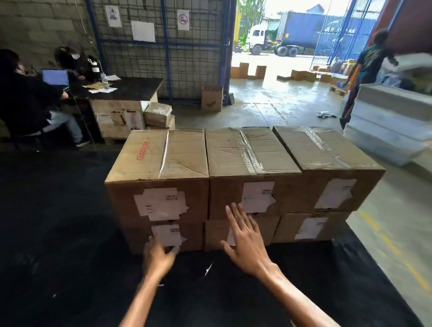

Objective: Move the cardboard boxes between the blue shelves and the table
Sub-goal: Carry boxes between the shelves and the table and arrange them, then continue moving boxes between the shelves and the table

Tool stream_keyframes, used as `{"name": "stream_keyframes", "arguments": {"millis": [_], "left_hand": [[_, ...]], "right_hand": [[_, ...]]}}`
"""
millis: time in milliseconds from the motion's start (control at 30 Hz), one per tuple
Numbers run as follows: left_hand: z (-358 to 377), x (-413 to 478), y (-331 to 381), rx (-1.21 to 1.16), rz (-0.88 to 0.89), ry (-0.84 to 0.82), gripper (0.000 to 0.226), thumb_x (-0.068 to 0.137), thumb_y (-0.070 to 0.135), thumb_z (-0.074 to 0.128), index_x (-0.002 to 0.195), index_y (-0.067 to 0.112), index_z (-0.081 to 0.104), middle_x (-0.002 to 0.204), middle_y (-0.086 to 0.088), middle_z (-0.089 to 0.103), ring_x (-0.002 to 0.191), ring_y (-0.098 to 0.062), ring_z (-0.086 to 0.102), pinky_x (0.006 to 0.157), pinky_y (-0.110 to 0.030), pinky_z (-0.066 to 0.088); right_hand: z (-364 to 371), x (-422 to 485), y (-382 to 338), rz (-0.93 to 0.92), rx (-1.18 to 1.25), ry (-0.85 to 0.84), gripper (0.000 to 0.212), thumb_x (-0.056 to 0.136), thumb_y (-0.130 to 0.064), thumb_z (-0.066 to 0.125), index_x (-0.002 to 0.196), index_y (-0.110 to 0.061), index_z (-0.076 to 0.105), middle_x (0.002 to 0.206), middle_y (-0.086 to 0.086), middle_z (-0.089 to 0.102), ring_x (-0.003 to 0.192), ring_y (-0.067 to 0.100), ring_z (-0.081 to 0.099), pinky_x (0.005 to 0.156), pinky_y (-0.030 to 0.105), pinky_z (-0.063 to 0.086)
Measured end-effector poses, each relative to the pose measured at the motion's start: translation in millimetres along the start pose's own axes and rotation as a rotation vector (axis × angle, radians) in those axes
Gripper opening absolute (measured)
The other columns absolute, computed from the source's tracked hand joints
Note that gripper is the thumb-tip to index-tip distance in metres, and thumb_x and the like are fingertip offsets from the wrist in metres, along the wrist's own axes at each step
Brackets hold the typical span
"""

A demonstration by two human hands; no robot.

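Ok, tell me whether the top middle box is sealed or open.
Shut. The top middle box has both flaps flat, clear tape running along the seam.

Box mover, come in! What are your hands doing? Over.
Left hand open at the bottom left box. Right hand open before the middle stack. Nothing gripped yet. Nothing in the way.

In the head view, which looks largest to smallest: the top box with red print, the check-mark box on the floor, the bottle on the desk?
1. red-print box
2. check-mark box
3. bottle
The first two may truly be alike; the red-print box is much nearer.
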State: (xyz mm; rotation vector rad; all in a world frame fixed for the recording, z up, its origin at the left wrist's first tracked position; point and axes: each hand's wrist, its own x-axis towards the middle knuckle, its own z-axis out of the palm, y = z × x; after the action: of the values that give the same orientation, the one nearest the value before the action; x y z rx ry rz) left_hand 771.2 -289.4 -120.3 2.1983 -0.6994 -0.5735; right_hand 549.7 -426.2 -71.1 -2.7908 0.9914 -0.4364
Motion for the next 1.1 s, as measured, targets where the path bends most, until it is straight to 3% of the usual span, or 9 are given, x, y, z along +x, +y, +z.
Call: {"name": "stream_keyframes", "arguments": {"millis": [67,200,433,633,733,833,967,1100], "left_hand": [[37,-38,1,0.060,0.073,-0.083,0.086,0.089,0.023,0.075,0.158,0.004,0.026,0.161,-0.021,0.033,0.149,-0.037,0.030,0.120,-0.039,0.028],[109,-101,31,0.226,0.253,-0.235,0.082,0.093,0.029,0.069,0.160,0.013,0.024,0.166,-0.014,0.023,0.154,-0.031,0.018,0.123,-0.035,0.018],[215,-130,144,0.269,0.414,-0.257,0.080,0.095,0.034,0.065,0.161,0.019,0.022,0.167,-0.007,0.022,0.156,-0.022,0.015,0.123,-0.030,0.014],[284,-124,240,0.205,0.457,-0.099,0.082,0.096,0.029,0.066,0.162,0.026,0.016,0.170,-0.001,0.006,0.157,-0.017,-0.003,0.126,-0.034,0.007],[305,-121,278,0.227,0.549,0.065,0.086,0.092,0.024,0.070,0.161,0.024,0.018,0.170,-0.002,0.005,0.156,-0.017,-0.005,0.127,-0.037,0.009],[312,-111,313,0.265,0.633,0.223,0.089,0.088,0.025,0.074,0.161,0.022,0.021,0.170,-0.004,0.006,0.157,-0.019,-0.003,0.127,-0.037,0.012],[309,-82,357,0.388,0.661,0.295,0.098,0.085,0.035,0.077,0.162,0.022,0.018,0.170,-0.009,0.003,0.157,-0.022,-0.003,0.127,-0.037,0.008],[298,-45,391,0.558,0.644,0.280,0.110,0.081,0.050,0.078,0.163,0.022,0.009,0.170,-0.013,0.002,0.157,-0.026,-0.003,0.127,-0.038,0.001]], "right_hand": [[4,-37,23,0.088,0.015,-0.070,0.089,0.100,-0.048,0.050,0.163,-0.021,-0.006,0.167,-0.003,-0.018,0.155,0.017,-0.020,0.129,0.041,0.003],[4,-92,73,0.249,0.053,-0.190,0.086,0.103,-0.050,0.046,0.163,-0.016,-0.005,0.169,-0.002,-0.010,0.155,0.015,-0.014,0.128,0.037,0.004],[-14,-124,194,0.346,0.133,-0.137,0.075,0.105,-0.045,0.046,0.164,-0.017,0.008,0.171,0.003,0.008,0.158,0.019,0.003,0.127,0.041,0.014],[-47,-118,310,0.304,0.153,-0.028,0.082,0.099,-0.047,0.057,0.163,-0.021,0.012,0.170,0.008,0.017,0.158,0.027,0.011,0.126,0.050,0.022],[-70,-101,353,0.233,0.159,0.116,0.092,0.089,-0.042,0.073,0.162,-0.018,0.021,0.169,0.009,0.019,0.157,0.030,0.014,0.120,0.059,0.028],[-104,-72,382,0.142,0.132,0.301,0.094,0.084,-0.048,0.077,0.160,-0.018,0.029,0.169,0.011,0.018,0.158,0.028,0.010,0.123,0.056,0.025],[-148,-26,409,0.048,0.090,0.419,0.097,0.080,-0.069,0.065,0.158,-0.020,0.034,0.168,0.014,0.020,0.158,0.029,0.009,0.125,0.053,0.018],[-173,20,434,0.070,-0.051,0.307,0.111,0.065,-0.091,0.043,0.158,-0.030,0.032,0.168,0.015,0.020,0.157,0.033,0.012,0.125,0.059,0.011]]}}
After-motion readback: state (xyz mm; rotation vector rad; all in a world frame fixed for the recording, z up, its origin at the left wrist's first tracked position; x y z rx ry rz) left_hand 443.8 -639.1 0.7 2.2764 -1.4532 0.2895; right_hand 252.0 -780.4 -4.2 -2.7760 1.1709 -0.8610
